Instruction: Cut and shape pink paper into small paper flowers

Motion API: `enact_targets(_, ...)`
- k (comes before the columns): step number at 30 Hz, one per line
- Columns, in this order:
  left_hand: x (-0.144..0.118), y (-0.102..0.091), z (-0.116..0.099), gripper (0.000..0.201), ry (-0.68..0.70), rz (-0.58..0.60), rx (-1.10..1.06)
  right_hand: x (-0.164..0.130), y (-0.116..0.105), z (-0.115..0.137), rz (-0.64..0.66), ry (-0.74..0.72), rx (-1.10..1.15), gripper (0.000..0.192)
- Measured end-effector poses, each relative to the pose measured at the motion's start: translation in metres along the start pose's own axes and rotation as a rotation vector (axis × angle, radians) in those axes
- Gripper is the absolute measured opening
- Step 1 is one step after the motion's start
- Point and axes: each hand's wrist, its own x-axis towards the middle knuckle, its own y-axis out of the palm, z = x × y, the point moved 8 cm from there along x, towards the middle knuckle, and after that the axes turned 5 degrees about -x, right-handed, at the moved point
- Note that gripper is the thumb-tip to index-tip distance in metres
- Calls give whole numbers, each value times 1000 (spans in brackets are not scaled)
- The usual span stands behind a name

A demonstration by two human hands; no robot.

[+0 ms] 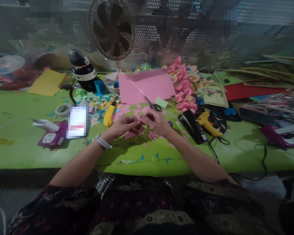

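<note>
I have my left hand and right hand pinched together on a small pink paper piece, held just above the green table near its front edge, scissors and pink paper sheet lying beyond.

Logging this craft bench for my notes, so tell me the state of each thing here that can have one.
left hand: pinching a small pink paper piece
right hand: pinching the same piece
scissors: lying flat, blades seem shut
yellow utility knife: lying flat, blade hidden
fan: blades sharp, apparently stopped
yellow glue gun: lying on its side
pink paper sheet: flat
</note>
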Motion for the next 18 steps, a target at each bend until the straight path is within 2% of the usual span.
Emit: enact_targets(18, 0, 3, -2, 30, 9, 9, -3, 0, 0, -1, 26, 7, -50, 43)
